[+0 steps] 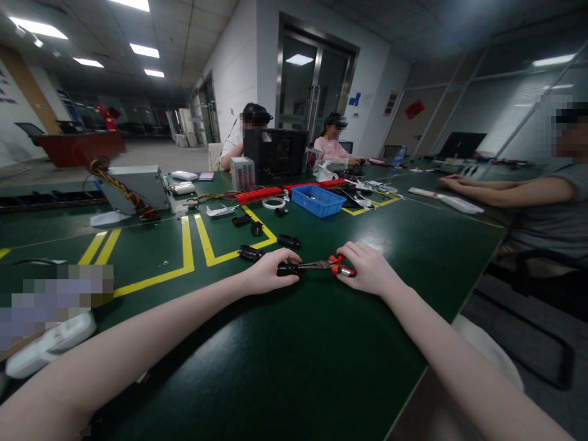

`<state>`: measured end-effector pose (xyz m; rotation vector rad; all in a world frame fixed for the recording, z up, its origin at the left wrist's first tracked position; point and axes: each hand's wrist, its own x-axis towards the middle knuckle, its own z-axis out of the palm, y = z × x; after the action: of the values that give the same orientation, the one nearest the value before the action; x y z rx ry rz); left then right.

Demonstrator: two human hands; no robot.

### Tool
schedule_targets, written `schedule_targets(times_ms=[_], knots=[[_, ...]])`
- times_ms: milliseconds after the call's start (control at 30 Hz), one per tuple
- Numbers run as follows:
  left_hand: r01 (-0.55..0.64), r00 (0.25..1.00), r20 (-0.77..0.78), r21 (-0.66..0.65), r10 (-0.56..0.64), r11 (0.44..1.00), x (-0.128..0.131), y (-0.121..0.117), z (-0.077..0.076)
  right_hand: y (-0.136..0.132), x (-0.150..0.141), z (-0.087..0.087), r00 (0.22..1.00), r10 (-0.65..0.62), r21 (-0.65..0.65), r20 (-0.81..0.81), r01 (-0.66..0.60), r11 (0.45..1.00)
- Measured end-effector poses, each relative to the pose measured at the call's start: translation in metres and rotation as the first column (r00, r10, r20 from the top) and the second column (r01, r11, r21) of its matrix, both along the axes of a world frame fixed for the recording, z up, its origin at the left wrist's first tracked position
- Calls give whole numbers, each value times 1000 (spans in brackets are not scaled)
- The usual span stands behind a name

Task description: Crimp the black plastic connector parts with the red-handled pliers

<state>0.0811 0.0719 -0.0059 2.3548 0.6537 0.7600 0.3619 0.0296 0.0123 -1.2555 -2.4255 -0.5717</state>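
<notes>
No words or numbers are clear enough to read. The red diamond sign (414, 109) at the back has marks too blurry to make out. The little white sign (355, 115) on the wall is too tiny.

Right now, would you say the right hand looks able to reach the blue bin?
Probably yes: no object shows between the right hand and the blue bin, though that hand is holding the red-handled pliers, which could hinder it.

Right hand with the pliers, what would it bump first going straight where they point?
Probably the black piece in the left hand; the pliers reach right up to it, though touching is unclear.
</notes>
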Motion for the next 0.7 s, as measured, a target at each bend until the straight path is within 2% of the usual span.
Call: schedule_targets(times_ms=[267, 567, 700], knots=[[56, 994, -98, 100, -46, 993, 1, 3, -5, -1, -3, -1, 1000, 11, -28, 0, -11, 1000], [-70, 964, -238, 205, 119, 976, 4, -5, -1, -1, -3, -1, 1000, 22, -6, 10, -22, 1000], [-100, 932, -304, 305, 196, 947, 4, -9, 0, 0, -3, -2, 999, 5, -2, 36, -5, 1000]])
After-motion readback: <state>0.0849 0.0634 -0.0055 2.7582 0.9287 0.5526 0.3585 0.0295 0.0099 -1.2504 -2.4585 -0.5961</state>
